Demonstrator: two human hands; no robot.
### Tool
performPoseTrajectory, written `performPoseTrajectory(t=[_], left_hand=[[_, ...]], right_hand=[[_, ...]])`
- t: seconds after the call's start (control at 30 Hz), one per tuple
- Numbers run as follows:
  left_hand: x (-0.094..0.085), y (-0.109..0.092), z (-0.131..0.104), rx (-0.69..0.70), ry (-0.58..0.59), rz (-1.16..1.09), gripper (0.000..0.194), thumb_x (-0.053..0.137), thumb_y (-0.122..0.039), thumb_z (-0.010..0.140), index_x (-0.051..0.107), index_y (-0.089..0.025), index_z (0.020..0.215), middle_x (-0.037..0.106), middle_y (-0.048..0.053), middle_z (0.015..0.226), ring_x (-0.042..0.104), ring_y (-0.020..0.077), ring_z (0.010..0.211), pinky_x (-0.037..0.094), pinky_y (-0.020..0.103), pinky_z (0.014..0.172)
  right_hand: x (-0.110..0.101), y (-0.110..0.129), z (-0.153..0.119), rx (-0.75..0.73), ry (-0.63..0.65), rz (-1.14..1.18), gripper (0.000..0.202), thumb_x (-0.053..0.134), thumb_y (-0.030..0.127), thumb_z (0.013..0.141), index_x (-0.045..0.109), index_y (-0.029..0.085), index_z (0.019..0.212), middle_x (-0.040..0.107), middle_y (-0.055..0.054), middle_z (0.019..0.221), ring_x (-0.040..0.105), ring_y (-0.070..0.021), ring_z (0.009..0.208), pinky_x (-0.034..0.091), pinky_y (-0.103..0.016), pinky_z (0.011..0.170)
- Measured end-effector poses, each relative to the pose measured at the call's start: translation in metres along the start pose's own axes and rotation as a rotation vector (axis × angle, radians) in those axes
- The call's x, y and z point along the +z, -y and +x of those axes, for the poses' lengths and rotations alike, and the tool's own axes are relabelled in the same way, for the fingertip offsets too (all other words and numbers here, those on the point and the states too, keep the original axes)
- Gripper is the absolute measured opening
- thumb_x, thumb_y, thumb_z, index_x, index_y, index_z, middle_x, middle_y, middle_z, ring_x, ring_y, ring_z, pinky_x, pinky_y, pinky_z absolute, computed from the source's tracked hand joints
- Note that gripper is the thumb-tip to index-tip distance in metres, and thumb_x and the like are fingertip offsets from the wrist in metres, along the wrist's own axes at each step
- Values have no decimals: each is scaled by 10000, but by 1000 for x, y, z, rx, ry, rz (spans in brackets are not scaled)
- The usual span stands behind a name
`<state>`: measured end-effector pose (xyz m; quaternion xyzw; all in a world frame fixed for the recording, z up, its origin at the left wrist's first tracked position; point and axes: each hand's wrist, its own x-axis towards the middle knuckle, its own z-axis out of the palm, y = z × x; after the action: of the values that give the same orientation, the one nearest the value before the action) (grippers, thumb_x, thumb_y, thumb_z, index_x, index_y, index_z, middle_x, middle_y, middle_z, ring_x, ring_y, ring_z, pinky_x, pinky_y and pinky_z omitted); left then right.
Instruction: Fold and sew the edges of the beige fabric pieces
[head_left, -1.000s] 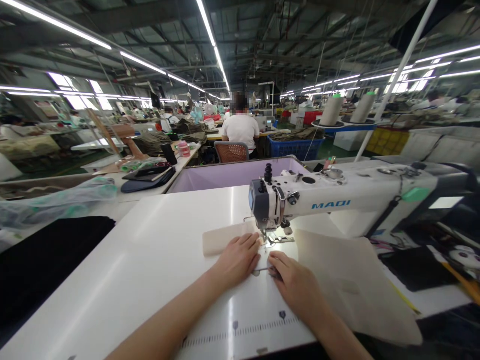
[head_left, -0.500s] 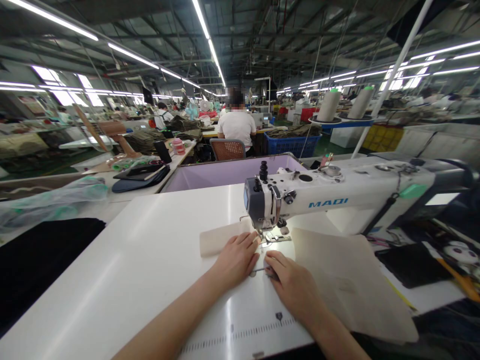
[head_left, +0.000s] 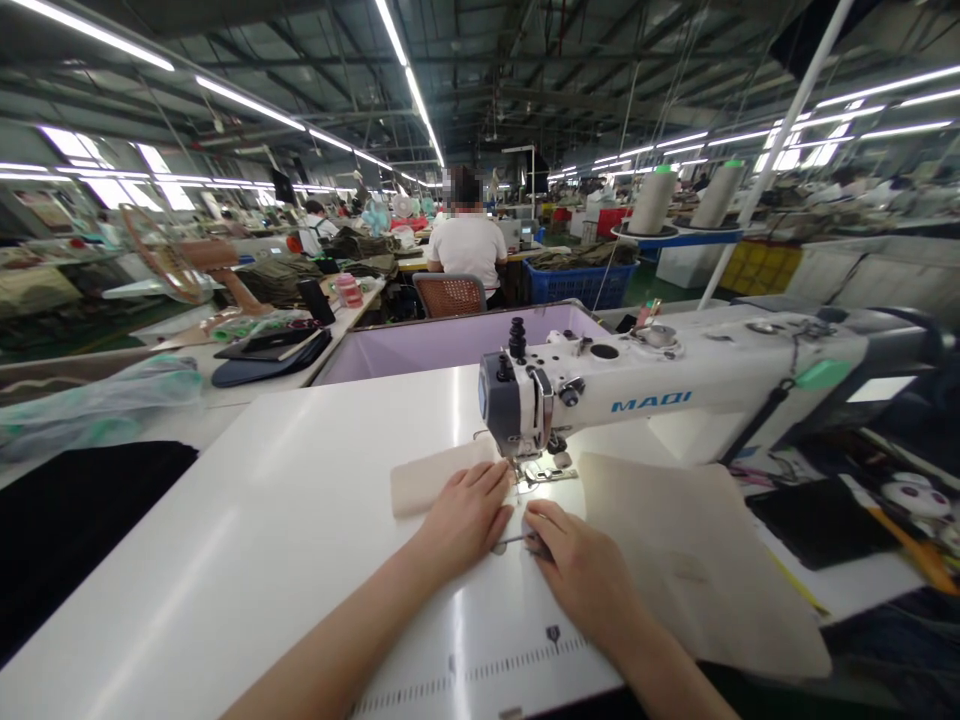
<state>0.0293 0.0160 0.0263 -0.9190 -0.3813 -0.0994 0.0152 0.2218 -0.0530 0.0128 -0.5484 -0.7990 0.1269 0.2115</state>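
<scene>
A white sewing machine (head_left: 660,390) stands on the white table, its lamp lighting the needle area. My left hand (head_left: 469,515) lies flat at the left of the presser foot, on the end of a beige fabric strip (head_left: 431,482), fingers pointing toward the needle. Just right and in front of the foot, my right hand (head_left: 570,550) has its fingers curled together near the plate; something small and dark shows under them, too hidden to name. Right of the plate a large beige fabric piece (head_left: 697,560) lies partly beneath the machine arm.
Thread cones (head_left: 651,202) stand on a blue rack behind the machine. A lilac-lined bin (head_left: 420,345) borders the table's far edge. Dark cloth (head_left: 90,530) lies left, beside a plastic bag (head_left: 97,400). A person in a white shirt (head_left: 467,245) sits ahead, facing away.
The whole view has shifted slightly, with the scene sliding a little to the left. Both hands keep nearly the same places by the presser foot.
</scene>
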Motion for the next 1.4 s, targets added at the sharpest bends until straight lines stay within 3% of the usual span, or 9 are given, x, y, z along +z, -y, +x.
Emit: performPoseTrajectory(t=[0.6, 0.9, 1.4], left_hand=[[-3, 0, 3, -3, 36, 45, 376, 476, -289, 1007, 526, -150, 1353, 551, 131, 1450, 506, 300, 1306, 462, 467, 1035], [-10, 12, 10, 73, 17, -31, 304, 528, -292, 989, 555, -209, 1279, 630, 82, 1275, 559, 265, 1177, 490, 421, 991], [-5, 13, 6, 63, -20, -66, 328, 512, -289, 994, 557, -214, 1310, 607, 86, 1345, 536, 268, 1245, 468, 433, 1030]], right_hand=[[-1, 1, 0, 13, 18, -10, 384, 549, 25, 877, 649, 204, 1203, 646, -59, 1321, 639, -241, 1132, 524, -334, 959], [0, 1, 0, 1, 6, -20, 323, 570, 62, 917, 650, 187, 1203, 659, -74, 1294, 658, -240, 1089, 539, -335, 933], [2, 0, 0, -9, 3, -42, 403, 559, 11, 866, 650, 169, 1226, 649, -83, 1325, 647, -256, 1127, 547, -359, 953]])
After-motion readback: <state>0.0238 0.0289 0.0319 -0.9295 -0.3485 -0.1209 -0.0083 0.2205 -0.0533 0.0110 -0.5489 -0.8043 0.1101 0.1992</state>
